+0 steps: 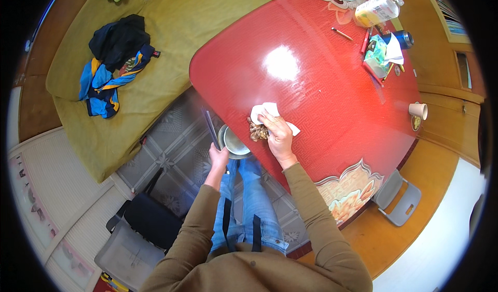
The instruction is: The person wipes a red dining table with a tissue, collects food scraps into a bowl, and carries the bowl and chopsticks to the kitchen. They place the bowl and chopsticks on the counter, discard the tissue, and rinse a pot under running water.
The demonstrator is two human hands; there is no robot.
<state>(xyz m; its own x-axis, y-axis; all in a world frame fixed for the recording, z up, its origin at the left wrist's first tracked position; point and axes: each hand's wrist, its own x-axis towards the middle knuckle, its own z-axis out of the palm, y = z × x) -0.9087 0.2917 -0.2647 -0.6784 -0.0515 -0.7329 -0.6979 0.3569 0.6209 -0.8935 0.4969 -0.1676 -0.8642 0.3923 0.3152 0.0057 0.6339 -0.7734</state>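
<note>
My right hand presses white tissue paper onto the red tabletop. Against the tissue, close to the table's rim, lies a small heap of brown food scraps, perhaps shells or bones. Just below that rim my left hand grips a metal bowl, which seems to have another bowl or dish around it. Dark chopsticks stick out from the same hand. The table edge hides part of the bowl.
A couch with heaped clothes stands at the left. On the table are a plastic bottle, a tissue pack, a dark blue flask, a pen and a paper cup. Chairs stand behind left and right.
</note>
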